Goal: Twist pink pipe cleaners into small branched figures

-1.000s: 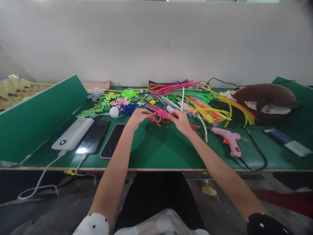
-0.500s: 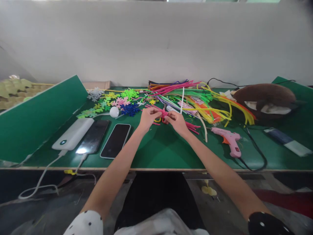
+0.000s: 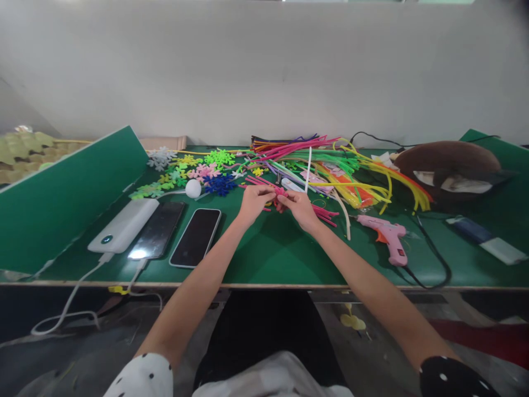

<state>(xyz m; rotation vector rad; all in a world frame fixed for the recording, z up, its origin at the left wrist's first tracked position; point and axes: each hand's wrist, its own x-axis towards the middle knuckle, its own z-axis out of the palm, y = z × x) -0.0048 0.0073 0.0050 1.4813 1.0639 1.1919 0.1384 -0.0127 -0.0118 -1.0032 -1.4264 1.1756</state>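
Note:
Both hands meet over the middle of the green table (image 3: 281,253). My left hand (image 3: 253,201) and my right hand (image 3: 298,207) each pinch an end of a small bundle of pink pipe cleaners (image 3: 279,192), held just above the table. More pink pieces (image 3: 324,214) lie to the right of my right hand. Behind the hands spreads a big heap of coloured pipe cleaners (image 3: 330,165).
A pink glue gun (image 3: 388,238) with a black cord lies to the right. Two phones (image 3: 195,237) and a white power bank (image 3: 123,225) sit at the left, next to a green divider board (image 3: 61,193). Coloured felt flowers (image 3: 194,171), a white ball (image 3: 192,188) and a brown plush (image 3: 450,165) lie further back.
My hands have drawn closer together, squeezing the pink bundle between them. My left arm has swung right, uncovering the nearer phone.

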